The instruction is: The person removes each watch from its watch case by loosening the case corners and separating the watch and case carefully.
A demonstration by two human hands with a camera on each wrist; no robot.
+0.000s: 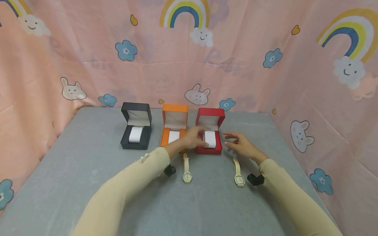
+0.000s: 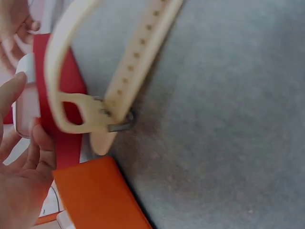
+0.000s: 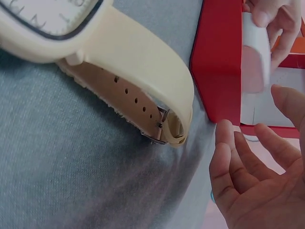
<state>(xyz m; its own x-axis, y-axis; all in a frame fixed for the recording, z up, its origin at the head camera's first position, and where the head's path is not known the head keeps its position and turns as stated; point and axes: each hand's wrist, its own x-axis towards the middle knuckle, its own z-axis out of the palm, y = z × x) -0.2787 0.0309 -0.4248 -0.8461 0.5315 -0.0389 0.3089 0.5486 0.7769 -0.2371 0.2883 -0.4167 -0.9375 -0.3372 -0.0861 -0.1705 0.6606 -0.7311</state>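
Note:
The red watch box (image 1: 210,112) stands with its lid up, a white cushion (image 1: 210,140) in its base. My left hand (image 1: 192,138) reaches in from the left and pinches this cushion between thumb and fingers, as the right wrist view shows around the white cushion (image 3: 257,52). Just right of the red box, my right hand (image 1: 244,146) hovers with fingers loosely spread and nothing in them. On the table below it lies a cream watch (image 1: 239,180) with a squarish face. A cream watch (image 1: 187,177) with a round face lies nearer my left forearm.
An orange watch box (image 1: 175,108) stands left of the red one, partly behind my left hand. Farther left is a black watch box (image 1: 136,146), open, with a white cushion (image 1: 136,134). Behind the grey table (image 1: 212,209) hangs a pink patterned cloth (image 1: 236,75).

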